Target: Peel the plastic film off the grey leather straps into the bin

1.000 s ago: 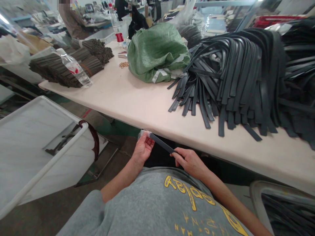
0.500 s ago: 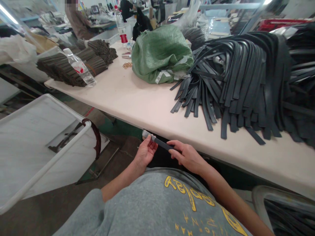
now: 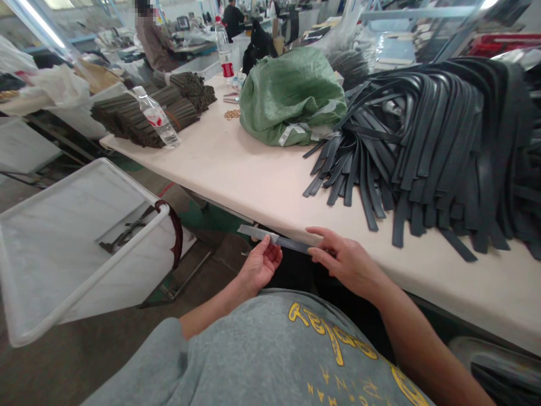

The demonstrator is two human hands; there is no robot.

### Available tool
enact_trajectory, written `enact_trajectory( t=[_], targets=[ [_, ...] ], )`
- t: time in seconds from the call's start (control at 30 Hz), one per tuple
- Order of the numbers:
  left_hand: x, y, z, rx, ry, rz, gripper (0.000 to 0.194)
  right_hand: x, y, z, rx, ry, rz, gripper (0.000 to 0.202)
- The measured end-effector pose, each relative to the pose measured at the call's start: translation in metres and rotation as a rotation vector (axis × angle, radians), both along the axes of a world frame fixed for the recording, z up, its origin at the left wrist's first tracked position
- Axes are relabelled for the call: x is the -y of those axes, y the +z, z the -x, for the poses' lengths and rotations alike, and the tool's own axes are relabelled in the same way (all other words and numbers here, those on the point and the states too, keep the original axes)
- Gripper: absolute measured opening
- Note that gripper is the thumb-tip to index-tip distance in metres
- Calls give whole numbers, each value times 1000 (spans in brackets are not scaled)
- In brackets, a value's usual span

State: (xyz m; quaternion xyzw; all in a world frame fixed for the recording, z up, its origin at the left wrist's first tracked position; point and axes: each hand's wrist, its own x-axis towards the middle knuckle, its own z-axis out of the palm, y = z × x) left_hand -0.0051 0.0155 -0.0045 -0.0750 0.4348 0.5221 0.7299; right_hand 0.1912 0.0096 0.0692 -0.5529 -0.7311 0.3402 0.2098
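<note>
A narrow dark strap [image 3: 293, 244] stretches between my two hands, just off the table's front edge. Its left end is a flat, pale grey piece [image 3: 251, 231] that sticks out past my fingers; whether this is a lining or a wrapping I cannot tell. My left hand [image 3: 262, 266] pinches the strap with thumb and fingers where the pale part meets the dark. Farther right, my right hand [image 3: 344, 258] grips the dark part between thumb and forefinger. On the table beyond lies a big heap of black straps [image 3: 439, 141], their ends hanging toward me.
A green woven sack [image 3: 291, 96] sits mid-table [image 3: 253, 169]. Left of it are bundled dark brown strips [image 3: 127, 121], with a plastic bottle [image 3: 156, 118] lying on them. A white bin [image 3: 80, 225] stands at the left. Another person [image 3: 152, 39] is in the background.
My right hand has moved right and opened flatter along the strap. More of the pale end now shows beyond my left hand. The whole view has shifted slightly.
</note>
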Motion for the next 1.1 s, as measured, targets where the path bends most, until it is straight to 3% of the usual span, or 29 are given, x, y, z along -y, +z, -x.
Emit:
enact_trajectory(
  t=[0.1,0.23,0.33,0.47,0.63,0.73,0.87,1.03,1.1],
  targets=[
    [1,3,-1,-3,-14,2,15,1,8,-7,53,-42,-51,39],
    [7,7,-13,28,-150,-67,7,-3,-5,17,122,-10,-41,36],
    [3,5,-10,-11,-100,-73,8,-4,-9,15,50,-8,-18,38],
    [2,4,-2,-45,-33,-8,14,1,0,-7,-7,-46,-42,39],
    [11,6,-12,22,-173,-2,13,-2,-12,17,88,1,-48,35],
    [7,5,-4,-27,-97,-21,14,-2,-14,15,47,10,-29,36],
    [0,2,7,-68,-26,-9,17,4,-1,-10,26,-15,-20,33],
    [9,7,-10,2,-224,9,10,1,-7,9,125,-5,-44,32],
    [8,7,-12,3,-231,13,11,2,-9,16,121,34,-74,34]
  ],
)
